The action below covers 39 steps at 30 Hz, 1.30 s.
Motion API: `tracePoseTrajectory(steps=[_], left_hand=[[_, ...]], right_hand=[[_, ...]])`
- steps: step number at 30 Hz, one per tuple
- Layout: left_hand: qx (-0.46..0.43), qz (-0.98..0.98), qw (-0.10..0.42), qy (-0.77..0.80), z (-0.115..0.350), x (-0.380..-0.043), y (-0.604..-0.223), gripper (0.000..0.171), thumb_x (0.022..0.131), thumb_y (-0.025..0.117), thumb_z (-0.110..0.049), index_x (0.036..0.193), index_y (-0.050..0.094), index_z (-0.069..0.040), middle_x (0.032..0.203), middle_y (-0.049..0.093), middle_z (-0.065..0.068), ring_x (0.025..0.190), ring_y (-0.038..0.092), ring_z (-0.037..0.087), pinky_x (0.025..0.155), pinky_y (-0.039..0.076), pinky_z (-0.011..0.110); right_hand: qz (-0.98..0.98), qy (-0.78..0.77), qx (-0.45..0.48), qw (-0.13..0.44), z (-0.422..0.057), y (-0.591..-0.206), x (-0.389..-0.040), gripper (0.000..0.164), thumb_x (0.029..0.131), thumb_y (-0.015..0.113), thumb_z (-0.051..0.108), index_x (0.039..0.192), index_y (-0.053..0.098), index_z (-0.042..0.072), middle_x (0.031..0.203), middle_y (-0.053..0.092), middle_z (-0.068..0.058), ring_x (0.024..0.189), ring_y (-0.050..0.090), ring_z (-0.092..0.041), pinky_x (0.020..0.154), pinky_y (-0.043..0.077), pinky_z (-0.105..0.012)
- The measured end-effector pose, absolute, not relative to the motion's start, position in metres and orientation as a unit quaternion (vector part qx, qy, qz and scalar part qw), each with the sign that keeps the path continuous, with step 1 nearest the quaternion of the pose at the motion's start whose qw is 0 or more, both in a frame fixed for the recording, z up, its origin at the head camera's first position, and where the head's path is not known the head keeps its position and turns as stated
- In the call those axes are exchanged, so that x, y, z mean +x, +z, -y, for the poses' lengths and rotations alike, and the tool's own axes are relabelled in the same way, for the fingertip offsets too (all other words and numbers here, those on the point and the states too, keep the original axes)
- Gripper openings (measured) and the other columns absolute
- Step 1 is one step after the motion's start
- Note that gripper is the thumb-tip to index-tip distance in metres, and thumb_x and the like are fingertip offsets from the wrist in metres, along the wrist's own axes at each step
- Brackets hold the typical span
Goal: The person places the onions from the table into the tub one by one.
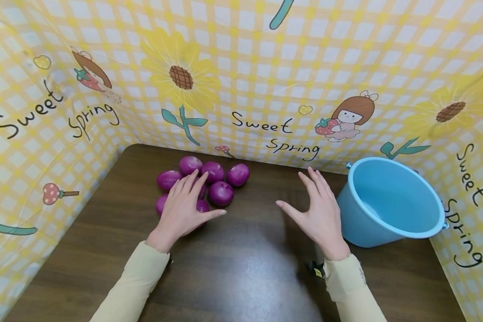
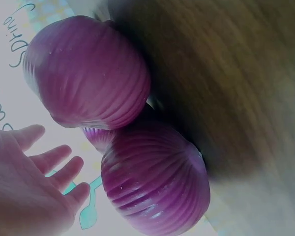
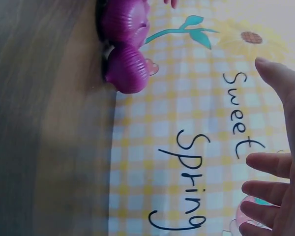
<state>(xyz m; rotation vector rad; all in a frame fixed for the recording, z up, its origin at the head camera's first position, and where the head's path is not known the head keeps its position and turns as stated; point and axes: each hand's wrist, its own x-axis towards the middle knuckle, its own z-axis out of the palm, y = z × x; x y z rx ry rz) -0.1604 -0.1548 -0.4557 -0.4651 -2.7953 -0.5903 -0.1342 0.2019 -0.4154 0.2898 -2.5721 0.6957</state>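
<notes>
Several purple onions point(image 1: 221, 193) lie grouped on the left half of the table, and two of them fill the left wrist view, one onion point(image 2: 88, 71) beside another onion point(image 2: 157, 179). My left hand point(image 1: 181, 205) hovers over the near side of the group, fingers spread, hiding part of some onions. It holds nothing. My right hand point(image 1: 318, 214) is held above the table just left of a light blue bucket point(image 1: 370, 214), thumb out and fingers extended, with nothing in it. In the right wrist view, onions point(image 3: 128, 69) show at the top, apart from that hand.
The bucket stands upright at the right, its inside visible. A dark wooden table point(image 1: 241, 268) carries everything. Yellow checked cloth point(image 1: 257, 80) with flowers and lettering walls in the back and both sides.
</notes>
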Motion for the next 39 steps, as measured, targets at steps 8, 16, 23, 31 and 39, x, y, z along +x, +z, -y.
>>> tracePoseTrajectory(steps=[8, 16, 23, 31, 39], left_hand=[[-0.163, 0.953, 0.13, -0.22, 0.157, -0.153, -0.456, 0.114, 0.073, 0.061, -0.088, 0.157, 0.04, -0.014, 0.158, 0.037, 0.015, 0.143, 0.034, 0.036, 0.12, 0.02, 0.05], [-0.171, 0.947, 0.148, -0.228, 0.157, -0.145, -0.457, 0.112, 0.072, 0.064, -0.086, 0.155, 0.044, -0.013, 0.156, 0.04, 0.015, 0.143, 0.035, 0.035, 0.118, 0.024, 0.053], [-0.182, 0.945, 0.154, -0.224, 0.157, -0.137, -0.455, 0.112, 0.071, 0.065, -0.086, 0.154, 0.046, -0.014, 0.156, 0.04, 0.015, 0.142, 0.036, 0.037, 0.116, 0.026, 0.056], [-0.191, 0.942, 0.155, -0.228, 0.16, -0.131, -0.455, 0.107, 0.067, 0.077, -0.079, 0.148, 0.054, -0.013, 0.146, 0.049, 0.019, 0.134, 0.044, 0.04, 0.114, 0.029, 0.056], [-0.191, 0.949, 0.126, -0.219, 0.167, -0.13, -0.457, 0.103, 0.064, 0.086, -0.07, 0.145, 0.056, -0.013, 0.147, 0.049, 0.021, 0.133, 0.046, 0.041, 0.111, 0.034, 0.06]], right_hand=[[0.908, 0.268, 0.132, 0.293, -0.203, -0.404, -0.12, 0.086, 0.074, 0.084, 0.061, 0.142, 0.061, 0.013, 0.154, 0.047, -0.005, 0.144, 0.038, -0.026, 0.107, 0.041, -0.057], [0.872, 0.305, 0.161, 0.348, -0.207, -0.387, -0.107, 0.075, 0.078, 0.084, 0.056, 0.135, 0.067, 0.011, 0.147, 0.055, -0.004, 0.136, 0.048, -0.03, 0.112, 0.038, -0.047], [0.845, 0.313, 0.169, 0.399, -0.217, -0.372, -0.099, 0.072, 0.083, 0.077, 0.061, 0.128, 0.07, 0.005, 0.138, 0.062, -0.011, 0.13, 0.054, -0.035, 0.113, 0.038, -0.047], [0.823, 0.305, 0.14, 0.459, -0.237, -0.361, -0.091, 0.071, 0.084, 0.076, 0.061, 0.119, 0.074, 0.0, 0.129, 0.067, -0.016, 0.123, 0.058, -0.041, 0.11, 0.041, -0.046], [0.806, 0.317, 0.08, 0.493, -0.255, -0.343, -0.081, 0.07, 0.085, 0.077, 0.059, 0.114, 0.075, -0.004, 0.125, 0.068, -0.02, 0.124, 0.058, -0.04, 0.11, 0.04, -0.048]])
